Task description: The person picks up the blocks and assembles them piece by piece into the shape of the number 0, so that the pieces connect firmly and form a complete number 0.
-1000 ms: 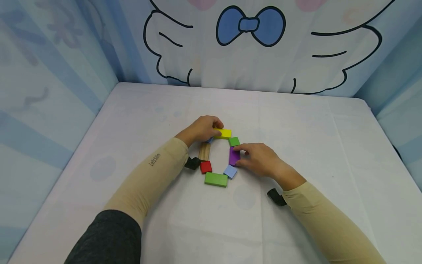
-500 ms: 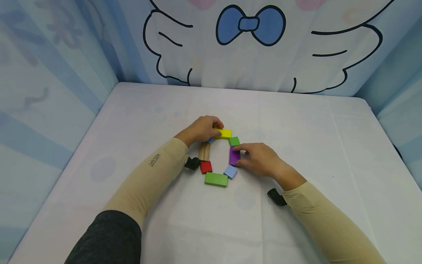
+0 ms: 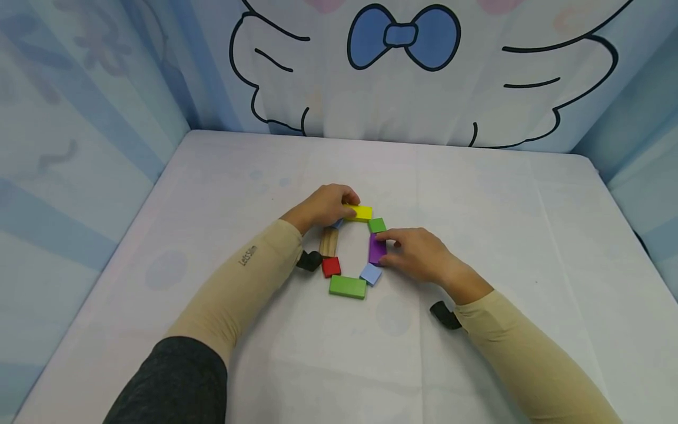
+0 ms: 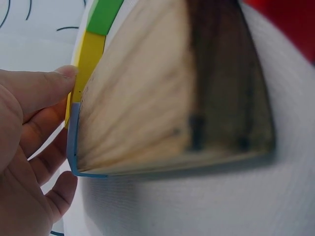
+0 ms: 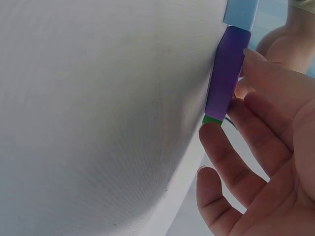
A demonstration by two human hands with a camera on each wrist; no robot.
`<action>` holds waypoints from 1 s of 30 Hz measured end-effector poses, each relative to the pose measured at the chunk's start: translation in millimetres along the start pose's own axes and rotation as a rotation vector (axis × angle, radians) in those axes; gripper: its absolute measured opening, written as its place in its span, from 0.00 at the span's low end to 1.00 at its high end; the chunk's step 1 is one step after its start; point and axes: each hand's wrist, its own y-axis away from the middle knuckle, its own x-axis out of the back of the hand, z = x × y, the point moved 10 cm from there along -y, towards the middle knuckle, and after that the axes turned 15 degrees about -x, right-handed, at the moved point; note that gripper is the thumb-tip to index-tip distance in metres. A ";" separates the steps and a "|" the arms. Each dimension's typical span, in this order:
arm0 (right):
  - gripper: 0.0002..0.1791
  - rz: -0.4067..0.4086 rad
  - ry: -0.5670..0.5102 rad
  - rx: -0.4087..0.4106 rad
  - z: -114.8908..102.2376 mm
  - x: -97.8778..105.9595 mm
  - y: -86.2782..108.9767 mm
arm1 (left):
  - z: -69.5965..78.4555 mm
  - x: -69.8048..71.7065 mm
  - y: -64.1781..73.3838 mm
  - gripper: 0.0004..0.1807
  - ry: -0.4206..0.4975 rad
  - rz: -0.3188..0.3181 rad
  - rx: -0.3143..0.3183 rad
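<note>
Coloured blocks lie end to end in a ring on the table. My left hand (image 3: 324,206) is at the far side, its thumb and fingers pinching the yellow block (image 3: 362,214). A blue block (image 4: 74,142) beside it is partly covered by that hand. On the right of the ring, my right hand (image 3: 418,253) holds the purple block (image 3: 376,249) between thumb and fingertips. A small green block (image 3: 377,225) sits between the yellow and purple ones. Below the purple block is a light blue block (image 3: 371,274). A wooden block (image 3: 329,242) forms the left side.
The ring's near side has a red block (image 3: 331,267) and a long green block (image 3: 347,287). A white cloth covers the table (image 3: 477,194). Printed curtains (image 3: 85,118) hang behind and at both sides. A black wrist device (image 3: 445,315) sits under the right forearm.
</note>
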 end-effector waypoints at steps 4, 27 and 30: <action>0.26 0.000 0.001 0.002 0.6 -0.2 -0.3 | 0.5 0.1 0.0 0.16 0.001 0.000 -0.002; 0.26 -0.010 0.000 -0.014 1.6 -0.6 -0.9 | 1.8 0.9 0.6 0.16 -0.015 -0.003 -0.002; 0.26 -0.011 -0.002 -0.015 2.0 -0.8 -0.9 | 1.6 0.3 0.6 0.17 -0.014 -0.005 -0.002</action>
